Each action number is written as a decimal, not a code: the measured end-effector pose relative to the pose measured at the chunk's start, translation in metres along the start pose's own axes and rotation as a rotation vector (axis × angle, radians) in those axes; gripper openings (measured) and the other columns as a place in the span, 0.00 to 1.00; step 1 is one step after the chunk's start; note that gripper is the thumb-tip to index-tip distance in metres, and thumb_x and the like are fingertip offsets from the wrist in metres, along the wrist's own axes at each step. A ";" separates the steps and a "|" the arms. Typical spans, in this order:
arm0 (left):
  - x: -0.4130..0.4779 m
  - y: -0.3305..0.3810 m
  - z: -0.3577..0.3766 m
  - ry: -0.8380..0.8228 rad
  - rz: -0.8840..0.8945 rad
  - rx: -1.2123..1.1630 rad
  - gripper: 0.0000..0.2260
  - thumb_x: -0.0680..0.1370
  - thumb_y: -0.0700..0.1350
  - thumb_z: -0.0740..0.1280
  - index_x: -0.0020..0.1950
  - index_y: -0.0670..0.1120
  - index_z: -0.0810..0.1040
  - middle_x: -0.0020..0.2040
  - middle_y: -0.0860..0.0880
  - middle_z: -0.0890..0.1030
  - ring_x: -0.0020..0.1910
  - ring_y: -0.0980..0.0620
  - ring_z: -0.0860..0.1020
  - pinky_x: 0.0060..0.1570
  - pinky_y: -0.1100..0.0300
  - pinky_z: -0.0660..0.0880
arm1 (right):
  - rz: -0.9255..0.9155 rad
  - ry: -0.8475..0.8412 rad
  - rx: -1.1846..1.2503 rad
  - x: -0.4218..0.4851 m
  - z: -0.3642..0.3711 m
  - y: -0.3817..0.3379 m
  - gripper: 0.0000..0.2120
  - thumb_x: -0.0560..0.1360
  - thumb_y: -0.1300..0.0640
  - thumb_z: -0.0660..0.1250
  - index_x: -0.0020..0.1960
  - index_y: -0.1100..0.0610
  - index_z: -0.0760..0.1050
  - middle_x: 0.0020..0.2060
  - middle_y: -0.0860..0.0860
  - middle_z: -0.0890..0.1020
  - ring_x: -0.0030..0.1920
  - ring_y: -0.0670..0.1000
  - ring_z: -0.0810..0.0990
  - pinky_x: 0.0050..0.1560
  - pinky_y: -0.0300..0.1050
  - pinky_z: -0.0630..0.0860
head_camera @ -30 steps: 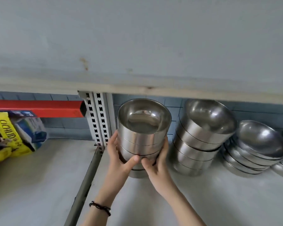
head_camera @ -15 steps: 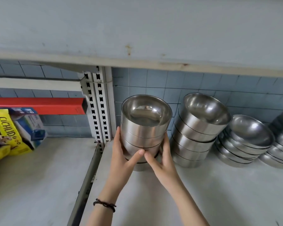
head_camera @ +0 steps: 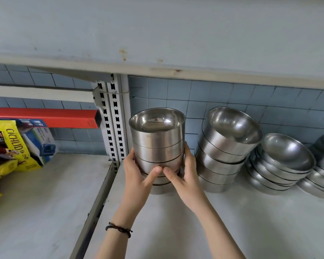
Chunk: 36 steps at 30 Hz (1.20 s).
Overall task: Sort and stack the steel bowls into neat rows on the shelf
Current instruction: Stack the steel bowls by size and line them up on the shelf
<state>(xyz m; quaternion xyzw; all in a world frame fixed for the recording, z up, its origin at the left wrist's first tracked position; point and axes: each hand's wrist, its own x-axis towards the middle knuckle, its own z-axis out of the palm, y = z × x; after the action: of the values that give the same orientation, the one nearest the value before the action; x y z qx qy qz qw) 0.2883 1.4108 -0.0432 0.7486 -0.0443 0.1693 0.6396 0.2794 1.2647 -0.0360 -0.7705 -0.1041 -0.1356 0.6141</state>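
At the left end of the shelf [head_camera: 195, 230], just beside the slotted upright [head_camera: 113, 124], I find the stack of steel bowls [head_camera: 157, 144] standing upright, its base apparently resting on the shelf surface. I note the left hand [head_camera: 137, 176] and the right hand [head_camera: 185, 178] clasping it from either side, fingers [head_camera: 187, 154] wrapped round the lower bowls and the thumbs almost meeting in front. I judge the step in hand to be seating and squaring this stack at the head of the row. The neighbouring stack [head_camera: 223, 152] stands near on the right, leaning visibly, with shallower bowls [head_camera: 284, 165] beyond it. Next move, in my assessment: let go without disturbing the squared stack, then straighten the leaning neighbour so that the row lines up.
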 end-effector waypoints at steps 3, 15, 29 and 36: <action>0.000 0.000 -0.002 0.004 0.041 0.065 0.55 0.60 0.76 0.66 0.75 0.43 0.56 0.68 0.55 0.63 0.71 0.56 0.62 0.72 0.54 0.62 | 0.004 -0.008 0.019 -0.003 -0.001 0.003 0.45 0.71 0.42 0.71 0.79 0.48 0.51 0.73 0.47 0.65 0.74 0.47 0.64 0.72 0.56 0.66; -0.002 0.009 -0.007 -0.062 0.078 0.030 0.47 0.63 0.71 0.69 0.75 0.57 0.51 0.73 0.61 0.57 0.73 0.65 0.57 0.69 0.71 0.59 | 0.033 -0.086 0.177 -0.004 -0.010 -0.003 0.42 0.74 0.50 0.70 0.79 0.45 0.47 0.74 0.39 0.64 0.73 0.38 0.64 0.72 0.39 0.66; 0.002 0.023 -0.004 -0.100 0.127 -0.059 0.49 0.65 0.59 0.75 0.77 0.42 0.53 0.75 0.48 0.62 0.74 0.53 0.62 0.73 0.47 0.62 | -0.016 -0.059 0.092 0.000 -0.017 -0.004 0.41 0.74 0.46 0.68 0.79 0.51 0.51 0.76 0.47 0.64 0.76 0.45 0.61 0.76 0.53 0.60; 0.005 0.025 -0.006 -0.093 0.143 -0.011 0.52 0.64 0.68 0.73 0.76 0.44 0.53 0.74 0.49 0.65 0.73 0.53 0.65 0.71 0.45 0.65 | -0.029 -0.067 0.064 0.001 -0.016 -0.007 0.41 0.75 0.46 0.67 0.80 0.48 0.48 0.77 0.41 0.60 0.75 0.44 0.62 0.74 0.54 0.63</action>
<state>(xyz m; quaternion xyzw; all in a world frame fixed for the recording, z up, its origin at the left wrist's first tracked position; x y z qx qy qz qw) 0.2849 1.4127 -0.0174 0.7469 -0.1282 0.1796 0.6273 0.2765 1.2507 -0.0260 -0.7530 -0.1400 -0.1149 0.6326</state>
